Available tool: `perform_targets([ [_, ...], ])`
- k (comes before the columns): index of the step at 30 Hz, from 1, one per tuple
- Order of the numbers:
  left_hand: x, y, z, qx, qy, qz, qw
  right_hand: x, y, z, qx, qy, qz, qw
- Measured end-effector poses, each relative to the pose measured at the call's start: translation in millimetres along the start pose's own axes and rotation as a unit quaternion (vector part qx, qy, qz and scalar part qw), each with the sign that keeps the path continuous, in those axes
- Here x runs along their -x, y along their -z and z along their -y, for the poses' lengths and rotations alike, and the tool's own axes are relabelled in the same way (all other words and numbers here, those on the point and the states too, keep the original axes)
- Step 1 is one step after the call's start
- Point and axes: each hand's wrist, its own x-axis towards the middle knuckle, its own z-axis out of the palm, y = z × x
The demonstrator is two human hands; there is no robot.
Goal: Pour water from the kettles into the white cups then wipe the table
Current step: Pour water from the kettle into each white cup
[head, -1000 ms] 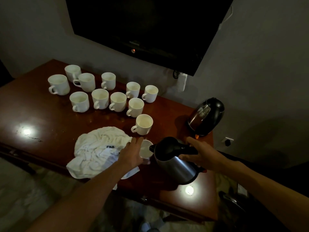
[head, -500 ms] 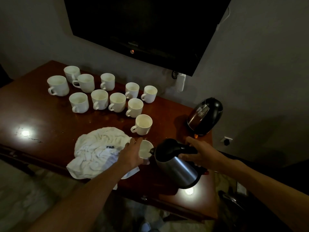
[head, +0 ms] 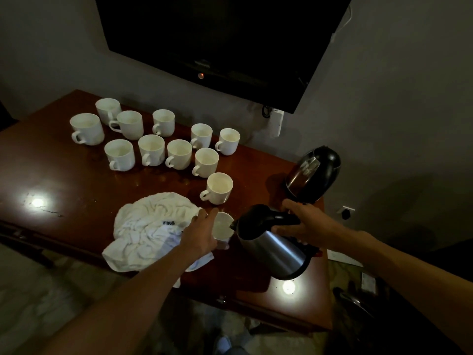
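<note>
Currently a white ceramic cup (head: pixel 222 226) is clasped in the left hand (head: pixel 202 234) near the front edge of the tabletop (head: pixel 76 180). The grip of the right hand (head: pixel 299 221) is closed round a tilted steel kettle (head: pixel 271 247), so water could be spilled by overtipping.

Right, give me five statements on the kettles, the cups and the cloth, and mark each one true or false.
1. The right hand grips the handle of the steel kettle. True.
2. The steel kettle stands upright on the table. False: it is tipped, with its spout at a cup.
3. The left hand holds a white cup at the spout. True.
4. The white cloth is held in the left hand. False: the white cloth lies crumpled on the table beside that hand.
5. The black kettle is being lifted. False: it stands at the back right of the table, with no hand on it.
</note>
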Motion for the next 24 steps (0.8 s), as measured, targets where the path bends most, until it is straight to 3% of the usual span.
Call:
perform_targets([
  [24,4.7,2.6,4.3,-0.006,-0.012,-0.006,1.000,4.1,-7.8,6.2,0.022,-0.010,-0.001,1.000],
])
